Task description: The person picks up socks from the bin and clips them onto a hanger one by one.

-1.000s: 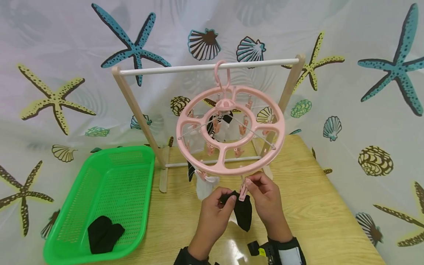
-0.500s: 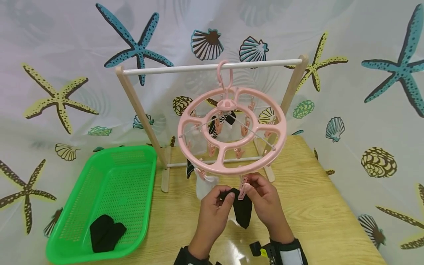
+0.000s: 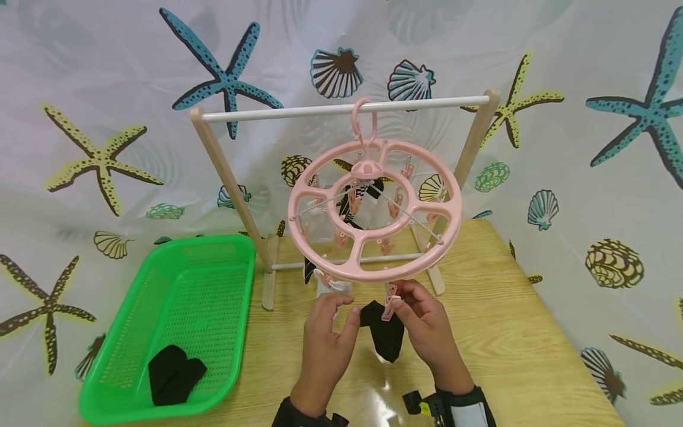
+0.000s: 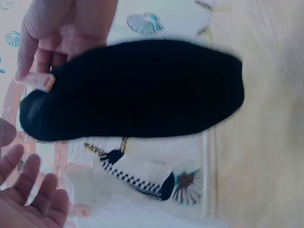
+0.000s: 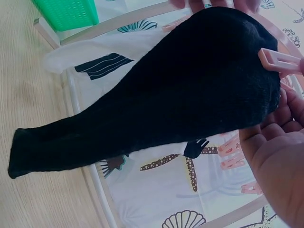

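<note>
A black sock hangs from a pink clothespin below the front of the round pink hanger. My right hand pinches that clothespin between thumb and fingers. To the left of the sock, my left hand is apart from it, with its fingers spread and nothing in them. In the left wrist view the clothespin bites the sock's edge. The right wrist view has the sock stretching down its full length from the clothespin.
A green basket at left holds a black folded cloth item. The hanger hooks over the white bar of a wooden rack. A white sock hangs at the ring's front left; a checked sock hangs farther back.
My left hand has let go of the sock and moved slightly left, its fingers opening. The sock now hangs from the clothespin, which my right hand still pinches.
</note>
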The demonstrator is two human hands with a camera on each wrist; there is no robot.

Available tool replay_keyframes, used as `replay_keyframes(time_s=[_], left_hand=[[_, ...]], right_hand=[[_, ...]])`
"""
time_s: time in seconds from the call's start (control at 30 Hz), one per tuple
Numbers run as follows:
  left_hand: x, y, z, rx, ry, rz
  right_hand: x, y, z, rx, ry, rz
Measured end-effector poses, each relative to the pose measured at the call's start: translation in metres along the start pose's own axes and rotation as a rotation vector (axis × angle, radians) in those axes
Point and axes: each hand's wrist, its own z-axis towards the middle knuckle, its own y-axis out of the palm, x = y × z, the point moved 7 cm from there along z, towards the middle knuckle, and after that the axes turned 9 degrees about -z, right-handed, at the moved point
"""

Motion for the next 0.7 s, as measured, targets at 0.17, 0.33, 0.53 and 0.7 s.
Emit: replay_keyframes(time_s=[0.17,0.33,0.53,0.7], left_hand=[[0.020,-0.012,0.012,0.055,0.233,0.098],[0.038,-0.016,0.028,0.058,0.360,0.174],[0.043,-0.009,0.043,-0.036,0.353,0.290],[0.038,-0.004,0.048,-0.081,0.303,0.351]], right_hand=[[0.000,-0.001,0.000,0.017,0.015,-0.041],[-0.001,-0.002,0.001,0.016,0.021,-0.025],[-0.001,0.000,0.001,0.005,0.008,0.026],[-0.001,0.002,0.001,-0.002,0.006,0.036]])
